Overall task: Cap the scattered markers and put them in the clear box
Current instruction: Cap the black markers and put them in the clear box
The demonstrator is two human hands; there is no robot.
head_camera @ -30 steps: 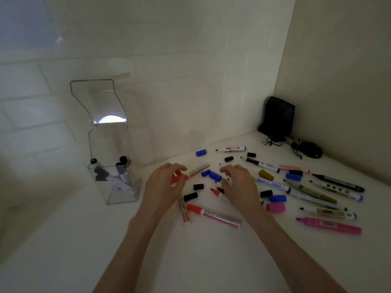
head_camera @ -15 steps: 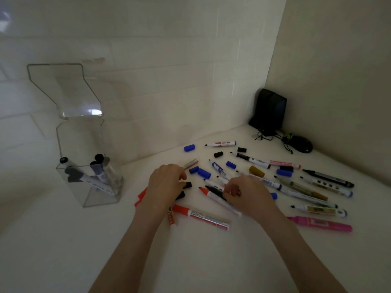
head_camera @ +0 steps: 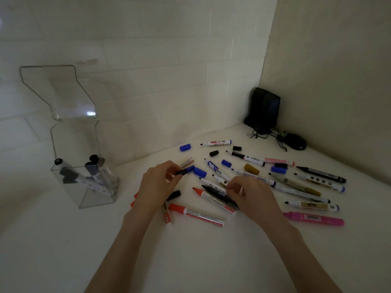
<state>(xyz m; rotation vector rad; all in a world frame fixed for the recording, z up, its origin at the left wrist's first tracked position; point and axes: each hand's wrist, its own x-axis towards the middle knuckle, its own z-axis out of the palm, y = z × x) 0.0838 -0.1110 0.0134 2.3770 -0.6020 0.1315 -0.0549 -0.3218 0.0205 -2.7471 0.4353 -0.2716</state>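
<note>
Two hands work at frame centre: since half a second ago the left hand (head_camera: 157,185) has lifted a black cap (head_camera: 181,172) in a pinch, while the right hand (head_camera: 251,193) curls round the black marker (head_camera: 213,191); capping seems next, clear box (head_camera: 74,140) waits at left

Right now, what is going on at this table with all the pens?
A person is capping scattered markers. The left hand pinches a black cap, and the right hand grips an uncapped black marker lying against a red marker. A few capped markers stand in the clear box, whose lid is open. Loose caps and many markers lie on the table.
</note>
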